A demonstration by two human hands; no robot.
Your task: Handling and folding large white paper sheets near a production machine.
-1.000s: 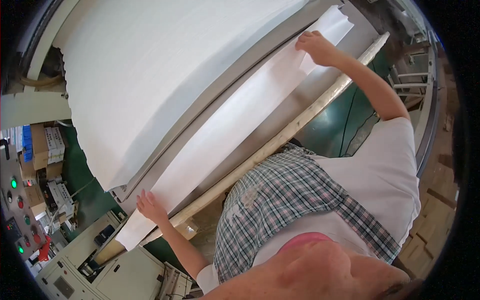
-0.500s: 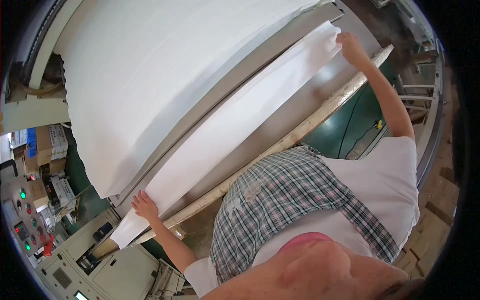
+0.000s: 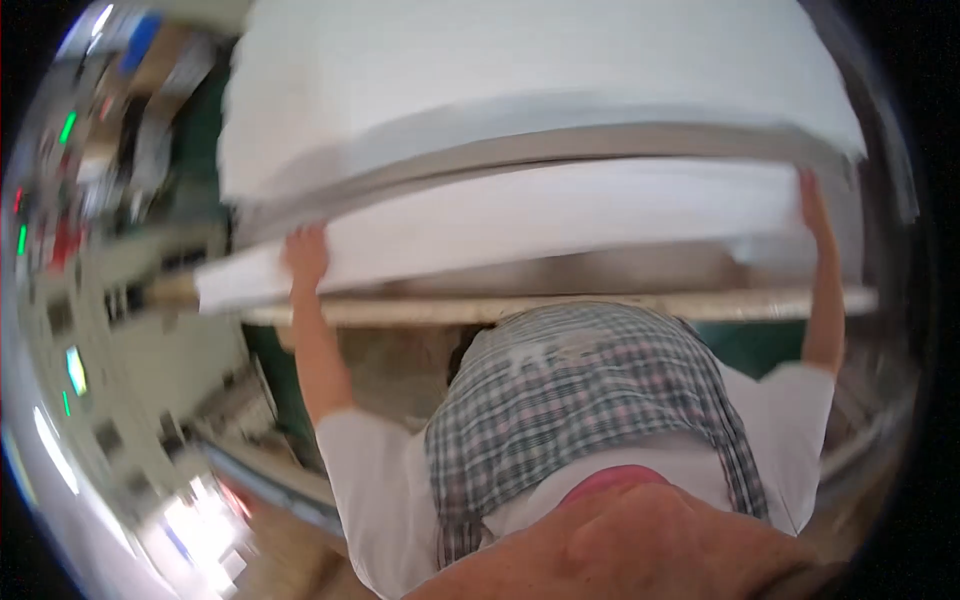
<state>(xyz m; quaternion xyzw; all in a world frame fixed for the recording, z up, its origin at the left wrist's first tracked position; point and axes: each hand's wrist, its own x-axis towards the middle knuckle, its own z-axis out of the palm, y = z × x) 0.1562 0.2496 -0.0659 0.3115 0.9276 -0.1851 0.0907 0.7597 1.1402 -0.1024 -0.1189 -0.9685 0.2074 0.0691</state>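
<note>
A long folded strip of white cloth point(image 3: 560, 212) lies lengthwise across a grey surface in front of me. My left hand point(image 3: 307, 252) rests on the strip near its left end, fingers laid out over it, slightly blurred. At the far right end, my right hand point(image 3: 812, 200) is closed on the strip's edge; its fingertips are partly hidden. Beyond the strip runs a grey-brown metal edge point(image 3: 560, 145), and a broad white sheet point(image 3: 540, 60) spreads behind it.
A pale, worn bar point(image 3: 640, 306) crosses between the cloth and my checked apron point(image 3: 580, 370). To the left, blurred, stand a cream machine cabinet point(image 3: 170, 350) and stacked boxes point(image 3: 165, 75). Green floor point(image 3: 750, 342) shows below the bar.
The view has turned, so the strip now runs nearly level instead of slanting up to the right. Both hands remain near the strip's two ends.
</note>
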